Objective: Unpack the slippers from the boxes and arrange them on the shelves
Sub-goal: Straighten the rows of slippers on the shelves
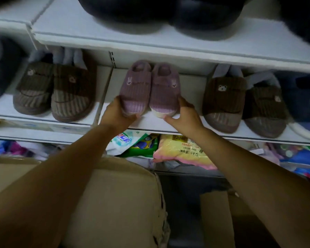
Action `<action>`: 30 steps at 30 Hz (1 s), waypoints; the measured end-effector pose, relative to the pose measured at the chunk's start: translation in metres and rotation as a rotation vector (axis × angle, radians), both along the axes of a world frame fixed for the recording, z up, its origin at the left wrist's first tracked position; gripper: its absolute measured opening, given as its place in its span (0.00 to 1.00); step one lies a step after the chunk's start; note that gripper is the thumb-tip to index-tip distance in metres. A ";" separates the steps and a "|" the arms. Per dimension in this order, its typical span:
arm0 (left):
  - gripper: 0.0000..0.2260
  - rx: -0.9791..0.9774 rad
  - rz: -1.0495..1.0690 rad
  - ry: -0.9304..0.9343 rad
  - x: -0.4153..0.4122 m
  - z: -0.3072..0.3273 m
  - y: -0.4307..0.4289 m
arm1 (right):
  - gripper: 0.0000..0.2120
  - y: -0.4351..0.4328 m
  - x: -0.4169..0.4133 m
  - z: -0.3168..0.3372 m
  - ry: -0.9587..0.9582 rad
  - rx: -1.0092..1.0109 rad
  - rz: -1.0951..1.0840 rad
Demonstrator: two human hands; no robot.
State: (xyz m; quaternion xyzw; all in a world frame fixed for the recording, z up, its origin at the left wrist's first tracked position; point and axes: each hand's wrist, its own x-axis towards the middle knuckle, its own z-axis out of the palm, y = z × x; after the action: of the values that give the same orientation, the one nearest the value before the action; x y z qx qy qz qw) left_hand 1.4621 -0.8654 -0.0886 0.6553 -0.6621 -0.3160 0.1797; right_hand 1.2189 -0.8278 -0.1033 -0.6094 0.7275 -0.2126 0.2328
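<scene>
Purple slippers (150,86), toe hidden under left hand (118,113), right hand (185,115) alongside

At frame centre, bare strips of the white shelf (193,86) flank the purple slippers (150,86). Brown slippers (222,101) block the right and a divider (105,90) the left. The upper shelf board (168,49) overhangs.

Purple slippers (149,88): ribbed mauve uppers, paler lilac toe band, cream sole, one small rabbit motif each.
Left brown slippers (54,90) and right brown slippers (243,102): ribbed dark brown uppers, grey-taupe striped toes, pale bear motif.
Far navy slippers (159,11): plain dark blue.
Shelf (150,123): white.
Near box (115,203): tan.
Yellow bag (181,149): pink edge, dark print.
Green bag (141,142): blue and white areas.
</scene>
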 end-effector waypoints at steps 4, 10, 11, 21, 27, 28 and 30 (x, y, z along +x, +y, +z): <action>0.47 -0.059 0.017 0.058 -0.004 -0.008 -0.005 | 0.39 -0.004 0.007 -0.018 0.024 -0.077 0.000; 0.42 0.000 0.011 0.048 -0.008 -0.006 -0.002 | 0.45 0.005 -0.004 -0.006 -0.023 -0.025 0.036; 0.41 -0.014 0.022 0.043 -0.009 -0.007 0.000 | 0.44 0.010 -0.008 -0.001 -0.024 -0.032 0.047; 0.34 -0.253 -0.188 0.007 -0.064 0.014 0.069 | 0.37 0.115 -0.071 0.049 0.094 -0.073 -0.068; 0.38 -0.158 -0.352 0.035 -0.139 0.026 0.101 | 0.37 0.160 -0.148 0.052 0.142 -0.053 -0.312; 0.39 -0.127 -0.359 0.033 -0.151 0.026 0.102 | 0.38 0.164 -0.163 0.051 0.141 -0.041 -0.347; 0.41 -0.089 -0.367 0.027 -0.174 0.020 0.102 | 0.40 0.165 -0.191 0.046 0.129 -0.009 -0.402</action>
State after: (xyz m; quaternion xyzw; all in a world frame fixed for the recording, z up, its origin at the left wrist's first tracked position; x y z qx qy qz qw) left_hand 1.2878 -0.7633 -0.0685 0.5109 -0.7813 -0.3225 0.1566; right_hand 1.0275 -0.6631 -0.0569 -0.4652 0.8469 -0.2185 0.1361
